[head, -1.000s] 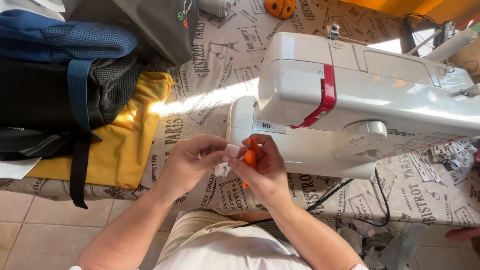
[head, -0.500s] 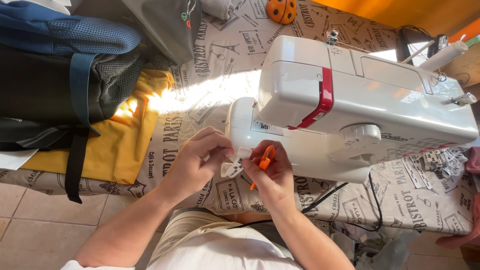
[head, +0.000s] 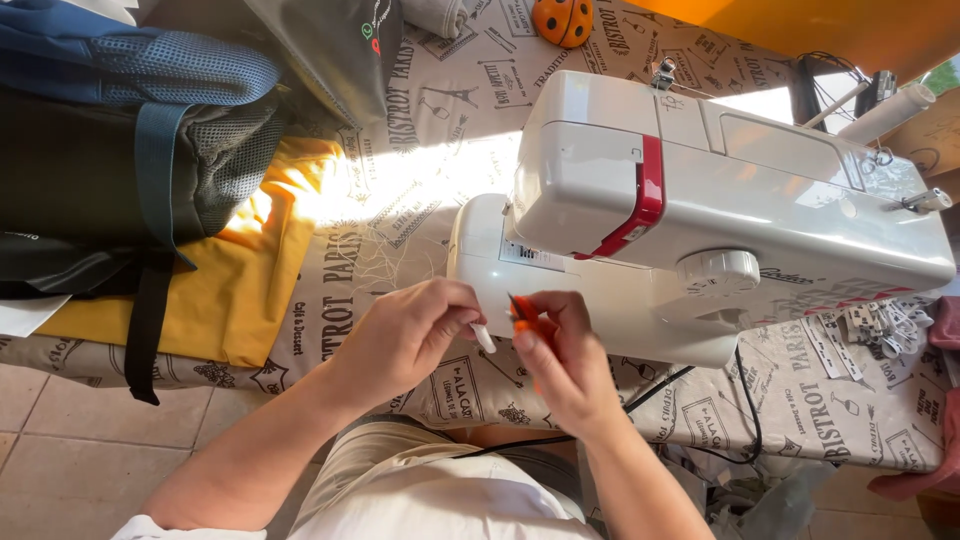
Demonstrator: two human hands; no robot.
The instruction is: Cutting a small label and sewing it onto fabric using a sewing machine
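Observation:
A white sewing machine (head: 720,210) with a red stripe stands on a table covered by a printed cloth (head: 430,130). In front of its left end, my left hand (head: 405,335) pinches a small white piece (head: 483,337). Right beside it, my right hand (head: 560,360) grips a small orange tool (head: 524,310), its tip pointing up toward the white piece. Both hands hover close together just before the machine's base.
A blue and black backpack (head: 110,140) lies at the left on yellow fabric (head: 235,285). A dark bag (head: 330,50) and an orange ladybird-shaped object (head: 562,20) sit at the back. Black cable (head: 740,400) hangs off the table's front. Tiled floor lies below left.
The two hands have stayed together in front of the machine. The orange tool has turned more upright in my right hand, and the white piece has shifted slightly in my left fingers.

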